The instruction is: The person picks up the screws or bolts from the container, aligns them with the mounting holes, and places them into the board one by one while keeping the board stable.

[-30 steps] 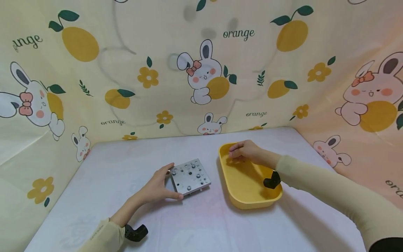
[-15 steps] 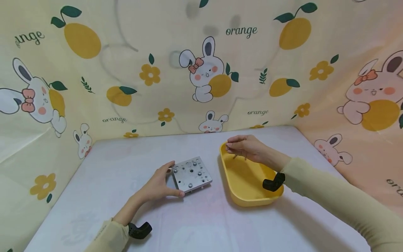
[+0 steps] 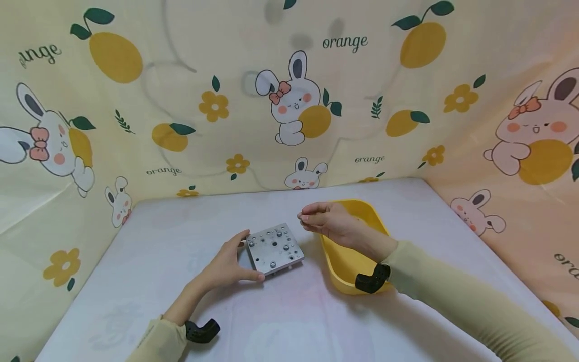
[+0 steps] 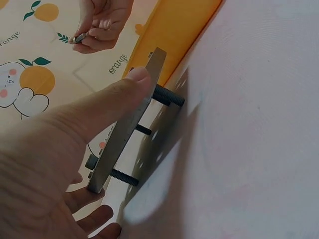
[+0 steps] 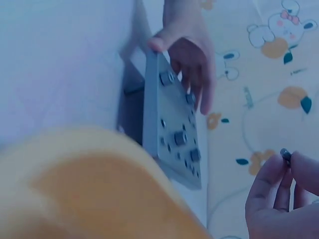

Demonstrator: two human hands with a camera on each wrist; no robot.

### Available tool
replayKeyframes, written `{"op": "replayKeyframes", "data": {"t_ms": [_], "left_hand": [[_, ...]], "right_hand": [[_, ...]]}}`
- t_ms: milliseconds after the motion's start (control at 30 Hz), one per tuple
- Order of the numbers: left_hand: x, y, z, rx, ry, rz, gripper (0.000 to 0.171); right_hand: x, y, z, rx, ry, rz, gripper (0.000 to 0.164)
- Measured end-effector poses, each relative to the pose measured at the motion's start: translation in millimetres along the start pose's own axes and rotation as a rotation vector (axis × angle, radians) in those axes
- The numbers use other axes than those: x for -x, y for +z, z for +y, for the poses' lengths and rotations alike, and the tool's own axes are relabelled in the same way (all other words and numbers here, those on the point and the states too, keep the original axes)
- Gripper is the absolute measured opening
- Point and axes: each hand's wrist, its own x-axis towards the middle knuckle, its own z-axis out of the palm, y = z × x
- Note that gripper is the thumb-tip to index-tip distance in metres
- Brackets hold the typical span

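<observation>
My left hand (image 3: 226,266) grips a square metal plate (image 3: 267,246) by its edges, thumb on the near side and fingers at the far one. Holes dot the plate's face, and several bolts (image 5: 180,138) stand in it. Their threaded shanks (image 4: 124,178) stick out underneath in the left wrist view. Between thumb and fingertips my right hand (image 3: 332,221) pinches a small metal bolt (image 4: 79,38), just right of the plate and above it. Most of that bolt is hidden by the fingers in the head view.
A yellow tray (image 3: 336,274) stands right of the plate, partly covered by my right hand and forearm. The white tabletop (image 3: 271,322) meets a patterned cloth backdrop (image 3: 217,146). Black wrist cameras (image 3: 202,331) are on both wrists.
My right hand has risen out of the yellow tray and moved left toward the plate, with the bolt between its fingers. The left hand and plate have stayed in place.
</observation>
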Motion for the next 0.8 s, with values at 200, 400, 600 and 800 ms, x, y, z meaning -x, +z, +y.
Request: {"op": "replayKeyframes", "data": {"t_ms": [200,400,600,800], "left_hand": [[1.4,0.9,-2.1,-0.004,-0.008,0.002,0.123],[1.7,0.0,-4.0,-0.011,-0.004,-0.003,0.123],[0.0,-3.0,-4.4,-0.014,0.027,-0.004,0.123],[-0.6,-4.1,-4.4,-0.012,0.026,-0.005,0.124]], "right_hand": [[-2.4,22.2,16.8,0.081,-0.004,0.017,0.020],[-7.1,40.3,34.2,0.205,-0.007,0.043,0.024],[-13.2,53.5,57.2,0.237,-0.013,0.045,0.028],[-19.8,63.2,78.5,0.071,-0.022,0.045,0.033]]}}
